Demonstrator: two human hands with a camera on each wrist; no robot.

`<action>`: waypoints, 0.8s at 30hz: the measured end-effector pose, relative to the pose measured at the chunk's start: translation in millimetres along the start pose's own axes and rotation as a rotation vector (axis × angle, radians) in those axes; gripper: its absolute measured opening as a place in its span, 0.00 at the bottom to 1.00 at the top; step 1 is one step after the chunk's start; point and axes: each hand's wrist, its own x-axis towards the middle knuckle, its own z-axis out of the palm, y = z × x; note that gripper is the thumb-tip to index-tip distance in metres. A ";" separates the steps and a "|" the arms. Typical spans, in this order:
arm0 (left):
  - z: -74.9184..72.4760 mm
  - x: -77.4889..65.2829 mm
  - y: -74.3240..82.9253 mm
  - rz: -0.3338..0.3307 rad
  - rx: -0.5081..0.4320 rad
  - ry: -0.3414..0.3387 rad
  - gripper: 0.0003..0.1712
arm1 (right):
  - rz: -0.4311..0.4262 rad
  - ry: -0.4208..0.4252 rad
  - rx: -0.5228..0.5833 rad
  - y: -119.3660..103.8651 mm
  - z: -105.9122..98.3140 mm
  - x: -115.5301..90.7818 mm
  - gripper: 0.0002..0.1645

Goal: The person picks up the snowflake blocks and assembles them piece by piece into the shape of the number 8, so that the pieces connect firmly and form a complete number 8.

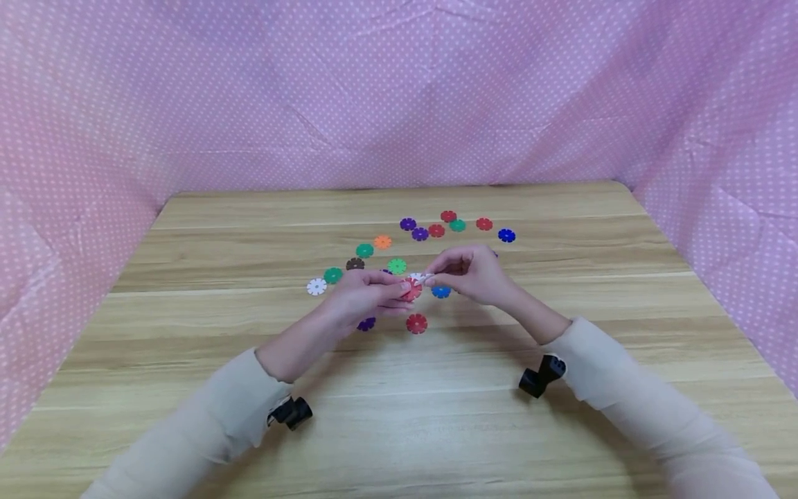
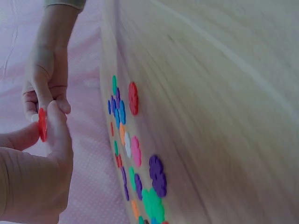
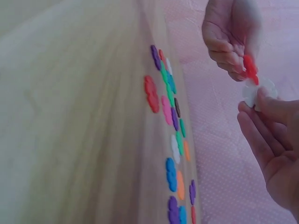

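Above the table's middle, my left hand (image 1: pixel 358 303) pinches a red notched plastic disc (image 1: pixel 411 290) between thumb and fingers. My right hand (image 1: pixel 479 275) grips a white notched disc (image 3: pixel 251 94) by thumb and fingertips. The two discs meet at their edges, the white one set at an angle to the red one in the right wrist view. From the left wrist view, the red disc (image 2: pixel 42 125) stands edge-on and most of the white one is hidden. Below the hands lies another red disc (image 1: pixel 416 324), flat on the wood.
Several more notched discs are scattered on the wooden table (image 1: pixel 399 430), among them a white disc (image 1: pixel 316 286), an orange disc (image 1: pixel 383 242) and a dark blue disc (image 1: pixel 507 235). Pink dotted cloth (image 1: pixel 399 90) hangs around the table's back and sides.
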 end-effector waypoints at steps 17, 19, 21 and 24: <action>-7.1 0.3 -3.0 -0.015 0.253 -0.054 0.13 | -0.157 -0.260 -0.067 -7.4 -2.6 7.5 0.06; -6.7 0.7 -5.8 -0.020 0.259 -0.054 0.13 | -0.156 -0.268 -0.067 -6.7 0.0 7.7 0.07; -6.5 1.3 -9.3 -0.028 0.250 -0.056 0.13 | -0.152 -0.276 -0.067 -4.4 3.3 7.5 0.07; -6.4 1.4 -15.2 -0.039 0.242 -0.050 0.13 | -0.130 -0.283 -0.071 0.1 8.1 6.3 0.07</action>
